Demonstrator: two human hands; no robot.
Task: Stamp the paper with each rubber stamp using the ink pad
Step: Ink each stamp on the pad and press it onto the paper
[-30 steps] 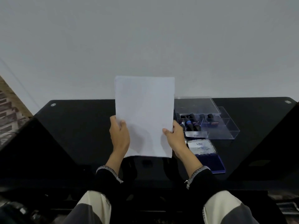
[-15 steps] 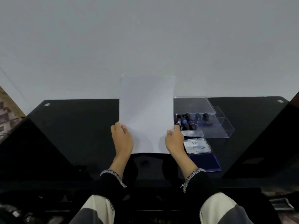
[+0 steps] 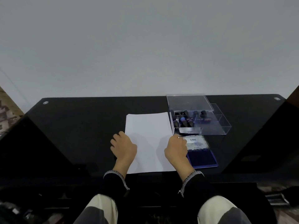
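Observation:
A white sheet of paper (image 3: 148,135) lies flat on the black table (image 3: 77,126), just left of the stamp things. My left hand (image 3: 124,147) holds its left edge, thumb on top and fingers curled beside the sheet. My right hand (image 3: 176,149) holds the right edge with curled fingers, close to the ink pad. The blue ink pad (image 3: 202,157) lies open, its labelled lid (image 3: 197,142) folded back. Several dark-handled rubber stamps (image 3: 183,122) stand in a clear plastic box (image 3: 212,126) behind the pad.
The box's clear lid (image 3: 189,102) leans up at its back. A pale wall rises behind the table. Dark panels flank the table on both sides, and my knees show below its front edge.
The paper was held upright in front of me; both hands have lowered it until it lies flat on the table beside the box and ink pad.

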